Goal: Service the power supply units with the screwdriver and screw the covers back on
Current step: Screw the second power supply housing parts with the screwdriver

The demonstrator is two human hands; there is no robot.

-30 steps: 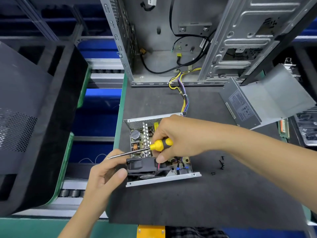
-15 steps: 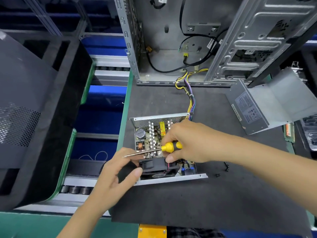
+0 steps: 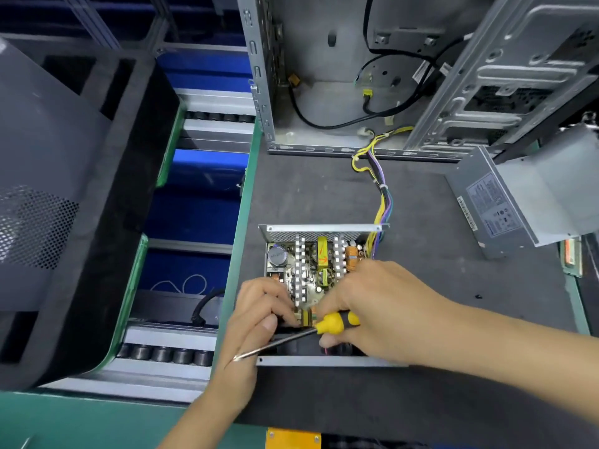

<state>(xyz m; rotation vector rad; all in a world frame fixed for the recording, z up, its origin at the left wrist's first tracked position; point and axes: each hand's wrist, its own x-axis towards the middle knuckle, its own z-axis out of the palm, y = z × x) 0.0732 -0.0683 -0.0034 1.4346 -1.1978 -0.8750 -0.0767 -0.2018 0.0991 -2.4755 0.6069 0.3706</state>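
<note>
1. Left hand [image 3: 256,322], at 7 o'clock of the open power supply unit [image 3: 319,286]: fingers curled down into the near-left corner of the unit. What they grip is hidden; whether they grasp a part cannot be told.
2. Right hand [image 3: 376,312], at 5 o'clock of the unit: fingers clenched around the yellow-and-black handle of the screwdriver [image 3: 311,332]. The shaft lies nearly flat, tip pointing toward 8 o'clock and passing just over the left wrist.
3. Risk: the shaft is idle while both hands work inside the unit. A slip could drive the tip against the left wrist, or drag the metal shaft across the exposed board and heat sinks.
4. Risk: one small dark screw [image 3: 479,296] is visible on the black mat [image 3: 421,400] at 3 o'clock, well apart from the unit. A sweep of the right forearm could knock it off the mat.
5. Risk: the wire bundle [image 3: 382,202] runs from the unit at 1 o'clock into the computer case [image 3: 356,92]. Shifting the unit would strain it.
6. Count: one open unit; one screwdriver; one detached cover [image 3: 525,196] at 2 o'clock; one case at 12 o'clock; one visible screw.
</note>
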